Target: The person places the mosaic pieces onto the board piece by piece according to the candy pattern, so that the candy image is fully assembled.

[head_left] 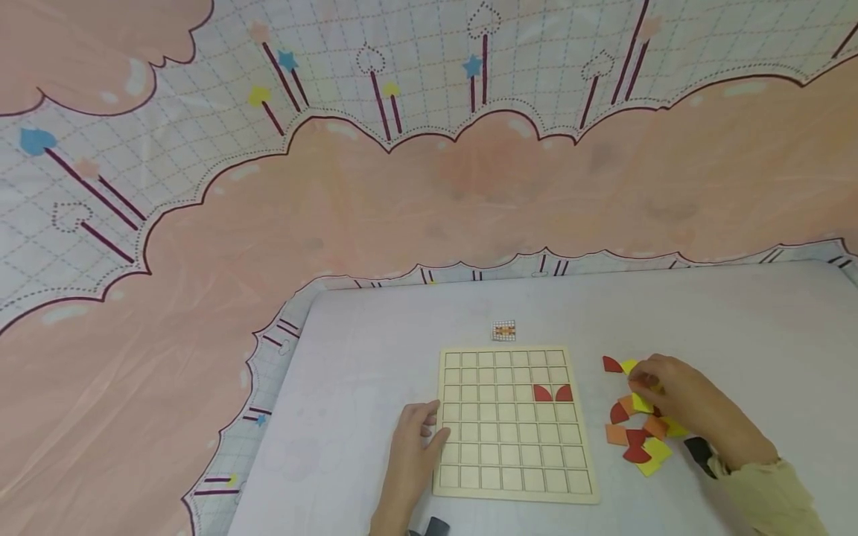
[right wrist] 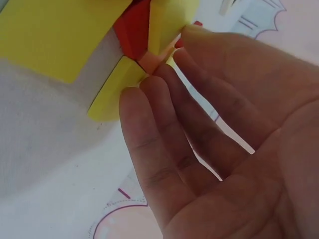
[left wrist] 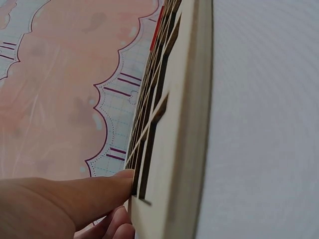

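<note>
A square cream grid board (head_left: 516, 497) lies flat on the table, with two red quarter-round pieces (head_left: 542, 393) in its cells toward the right. My left hand (head_left: 410, 454) touches the board's left edge; in the left wrist view the thumb (left wrist: 107, 194) lies over the rim and the other fingers are bent beside it. To the right of the board, my right hand (head_left: 680, 394) reaches over a loose pile of red, orange and yellow pieces. In the right wrist view its slightly bent fingers (right wrist: 144, 139) touch the pile near a yellow piece (right wrist: 117, 89) and an orange piece (right wrist: 153, 60).
A small printed pattern card (head_left: 504, 330) lies just beyond the board. A red piece (head_left: 612, 365) sits at the far end of the pile, an orange square (head_left: 616, 435) at its near left. Patterned cloth (head_left: 402, 201) hangs behind the white table (head_left: 362, 350).
</note>
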Available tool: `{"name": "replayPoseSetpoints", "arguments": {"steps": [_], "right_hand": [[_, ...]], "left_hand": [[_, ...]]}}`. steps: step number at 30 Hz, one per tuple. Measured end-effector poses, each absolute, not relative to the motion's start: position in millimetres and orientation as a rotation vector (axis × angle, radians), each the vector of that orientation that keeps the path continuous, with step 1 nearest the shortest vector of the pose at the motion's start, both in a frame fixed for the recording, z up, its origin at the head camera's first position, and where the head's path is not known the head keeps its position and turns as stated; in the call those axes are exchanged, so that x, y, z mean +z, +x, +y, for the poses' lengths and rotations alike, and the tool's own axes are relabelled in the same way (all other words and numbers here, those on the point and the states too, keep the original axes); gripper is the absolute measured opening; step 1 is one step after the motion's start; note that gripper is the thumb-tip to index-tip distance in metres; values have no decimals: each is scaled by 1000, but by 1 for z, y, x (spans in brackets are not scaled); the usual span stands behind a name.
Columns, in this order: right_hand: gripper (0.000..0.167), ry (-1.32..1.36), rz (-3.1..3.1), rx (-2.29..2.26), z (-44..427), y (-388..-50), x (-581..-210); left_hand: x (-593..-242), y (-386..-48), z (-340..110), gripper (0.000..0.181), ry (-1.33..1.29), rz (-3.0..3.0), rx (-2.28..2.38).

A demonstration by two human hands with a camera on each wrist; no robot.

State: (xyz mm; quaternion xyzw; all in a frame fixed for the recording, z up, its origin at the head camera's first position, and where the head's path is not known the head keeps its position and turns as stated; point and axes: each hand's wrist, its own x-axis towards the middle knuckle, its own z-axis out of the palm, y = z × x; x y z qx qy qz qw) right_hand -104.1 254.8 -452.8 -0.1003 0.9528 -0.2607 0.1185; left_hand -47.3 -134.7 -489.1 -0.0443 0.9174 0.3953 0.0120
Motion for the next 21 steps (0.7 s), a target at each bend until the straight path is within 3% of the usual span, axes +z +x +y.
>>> {"name": "replayPoseSetpoints", "arguments": {"steps": [16, 21], "right_hand": [[21, -313, 2708, -819, 264, -104, -453], [34, -340, 2753, -770, 265, -102, -455]], "left_hand": [[-489, -48, -134, 44, -140, 2869, 1216], [-491, -48, -135, 44, -140, 2862, 1227]]}}
